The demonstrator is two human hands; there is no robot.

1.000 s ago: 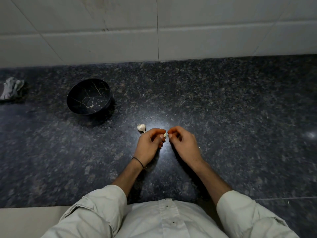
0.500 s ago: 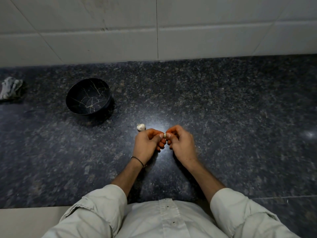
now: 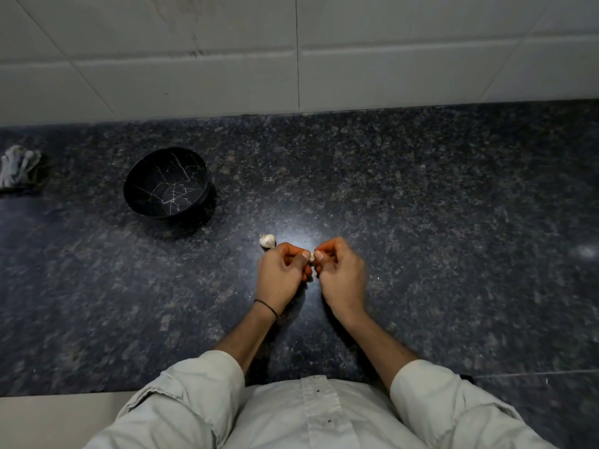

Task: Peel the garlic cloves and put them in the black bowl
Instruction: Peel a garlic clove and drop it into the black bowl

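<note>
On the bench (image 3: 453,222), the bowl (image 3: 146,171) sat back-left, with a cloth (image 3: 19,170) further left at the edge. A garlic clove (image 3: 267,241) lay just behind the left grip (image 3: 282,273). A second clove (image 3: 311,257) sat between it and the right grip (image 3: 340,273).

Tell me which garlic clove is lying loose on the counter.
The whitish clove beside the left hand; the other clove is pinched between that hand and the right hand.

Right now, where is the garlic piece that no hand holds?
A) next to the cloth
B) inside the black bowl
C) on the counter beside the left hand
C: the loose garlic piece lies on the counter beside the left hand, apart from the black bowl; the left hand and right hand pinch another clove.
</note>
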